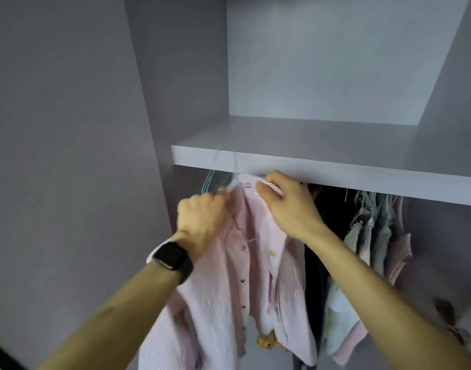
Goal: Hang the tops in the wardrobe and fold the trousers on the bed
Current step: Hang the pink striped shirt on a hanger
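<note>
Pink shirt (229, 289): striped, buttoned down the front, held up in front of the open wardrobe (175, 76); its collar is at 12 o'clock just under the shelf edge, and its body falls toward 6 o'clock between the two forearms.
Hanger (230, 162): pale wire, blurred; its hook rises at 12 o'clock from the shirt's neck and crosses the front edge of the shelf. I cannot tell whether it has caught on a rail.
Left hand (199, 217): at 9 o'clock of the collar, back toward the camera, a black watch (173, 259) on the wrist.
Left fingers (214, 200): curled tight, clamped on the shirt's fabric at the neck, right beside the base of the hook.
Right hand (287, 206): at 3 o'clock of the collar, touching the underside of the shelf edge.
Right fingers (277, 178): bent, thumb and forefinger pinching the collar fold; the cloth lies between them.
Shelf (335, 169): grey board across the wardrobe, directly above both hands.
Spare hangers (210, 182): teal wire, at 10 o'clock of the left hand, just behind it.
Dark garment (325, 222): hangs just beside the shirt at 3 o'clock.
Pale clothes (373, 236): grey and pink pieces hanging farther toward 3 o'clock.
Yellow item (267, 340): shows under the shirt's hem at 6 o'clock; too blurred to identify.
</note>
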Available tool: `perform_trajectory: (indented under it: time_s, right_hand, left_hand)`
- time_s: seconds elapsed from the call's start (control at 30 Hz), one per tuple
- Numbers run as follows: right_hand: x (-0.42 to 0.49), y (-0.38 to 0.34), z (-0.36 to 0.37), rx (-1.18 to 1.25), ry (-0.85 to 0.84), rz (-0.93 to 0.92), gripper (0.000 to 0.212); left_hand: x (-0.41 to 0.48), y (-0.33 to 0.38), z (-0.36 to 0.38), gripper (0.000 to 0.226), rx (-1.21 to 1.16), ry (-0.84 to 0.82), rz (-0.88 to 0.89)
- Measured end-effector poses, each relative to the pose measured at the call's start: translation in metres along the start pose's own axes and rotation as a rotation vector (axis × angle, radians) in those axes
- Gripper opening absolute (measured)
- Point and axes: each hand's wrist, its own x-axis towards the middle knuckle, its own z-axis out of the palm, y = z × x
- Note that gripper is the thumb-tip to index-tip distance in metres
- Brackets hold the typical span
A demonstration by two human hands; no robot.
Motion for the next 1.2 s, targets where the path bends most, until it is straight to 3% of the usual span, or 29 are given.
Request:
perform_trajectory:
  time_s: [0.13, 0.2, 0.3, 0.37, 0.43, 0.47, 0.53, 0.6, 0.7, 0.8, 0.9, 1.0, 1.1, 1.2]
  right_hand:
    - [-0.052, 0.068, -0.009, -0.141, 0.114, 0.037, 0.018]
    - [-0.073, 0.075, 0.012, -0.158, -0.030, -0.046, 0.021]
    - [-0.090, 0.048, 0.038, -0.017, -0.393, -0.364, 0.023]
    - [-0.071, 0.040, 0.038, 0.034, -0.267, -0.417, 0.032]
    - [-0.037, 0.040, 0.027, -0.083, -0.061, -0.288, 0.050]
    - [-0.021, 0.040, 0.021, -0.186, -0.091, -0.237, 0.054]
    - [0.000, 0.041, 0.023, -0.358, -0.278, -0.249, 0.041]
    - [0.007, 0.043, 0.028, -0.408, -0.339, -0.299, 0.032]
    - [0.007, 0.051, 0.036, -0.474, -0.220, -0.394, 0.030]
    - [0.010, 0.051, 0.053, -0.531, -0.046, -0.486, 0.027]
    - [0.014, 0.053, 0.058, -0.506, 0.025, -0.455, 0.028]
    - [0.010, 0.043, 0.065, -0.460, 0.115, -0.510, 0.030]
    - [0.004, 0.019, 0.080, -0.412, 0.062, -0.538, 0.028]
    - [0.005, 0.019, 0.075, -0.257, -0.127, -0.361, 0.032]
  left_hand:
    - [-0.009, -0.066, 0.017, 0.031, -0.126, 0.127, -0.019]
    - [-0.014, -0.066, 0.020, 0.037, -0.125, 0.130, 0.015]
    - [-0.023, -0.055, 0.028, 0.029, -0.178, 0.216, 0.122]
    - [-0.027, -0.057, 0.029, 0.031, -0.178, 0.266, 0.167]
    - [-0.028, -0.062, 0.024, 0.034, -0.167, 0.248, 0.203]
    - [-0.028, -0.062, 0.018, 0.030, -0.176, 0.225, 0.210]
    - [-0.030, -0.062, 0.009, 0.035, -0.188, 0.143, 0.215]
    - [-0.033, -0.070, 0.001, 0.041, -0.207, 0.065, 0.157]
    - [-0.038, -0.088, -0.007, 0.047, -0.415, 0.120, 0.002]
    - [-0.049, -0.091, -0.008, 0.060, -0.536, 0.085, 0.017]
    - [-0.065, -0.094, -0.017, 0.051, -0.721, -0.146, 0.076]
    - [-0.049, -0.100, -0.019, 0.042, -0.764, -0.075, -0.033]
    - [-0.026, -0.078, -0.015, 0.031, -0.756, -0.056, -0.039]
    - [-0.021, -0.066, -0.007, 0.016, -0.753, 0.050, -0.045]
